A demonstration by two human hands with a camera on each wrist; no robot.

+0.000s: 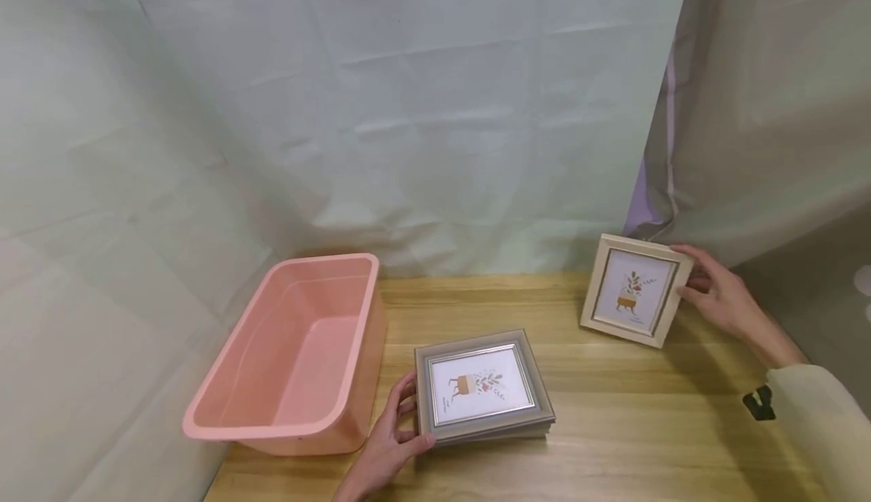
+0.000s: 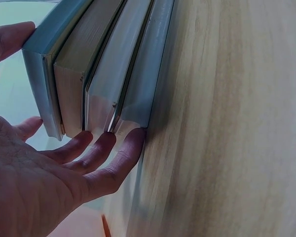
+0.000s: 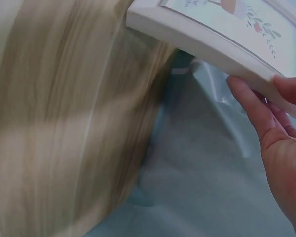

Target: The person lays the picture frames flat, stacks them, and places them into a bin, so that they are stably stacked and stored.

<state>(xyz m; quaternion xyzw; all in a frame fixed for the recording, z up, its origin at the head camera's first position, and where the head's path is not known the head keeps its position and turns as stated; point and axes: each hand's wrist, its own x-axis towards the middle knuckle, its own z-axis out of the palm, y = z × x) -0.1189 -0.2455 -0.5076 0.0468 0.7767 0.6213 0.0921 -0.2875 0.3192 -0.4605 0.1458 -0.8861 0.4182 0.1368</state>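
A cream picture frame point(image 1: 669, 313) with a flowerpot print stands tilted at the back right of the table. My right hand point(image 1: 724, 298) pinches its right edge, the thumb point(image 3: 292, 90) on the front side and fingers point(image 3: 254, 106) behind. Nearer the middle lies a stack of several picture frames, topped by a grey one point(image 1: 485, 426) with a similar print. Beside its left end is my left hand point(image 1: 388, 441). The thumb point(image 2: 12, 39) touches the top frame's near corner, while spread fingertips point(image 2: 133, 140) rest along the sides of the stacked frames point(image 2: 101, 108).
An open pink plastic tub point(image 1: 370, 351) stands to the left of the stack, close to my left hand. Pale cloth point(image 1: 463, 147) hangs behind the wooden table point(image 1: 599, 411), and greyish cloth point(image 1: 782, 109) hangs at the right. A black piece point(image 1: 758, 404) shows by my right sleeve.
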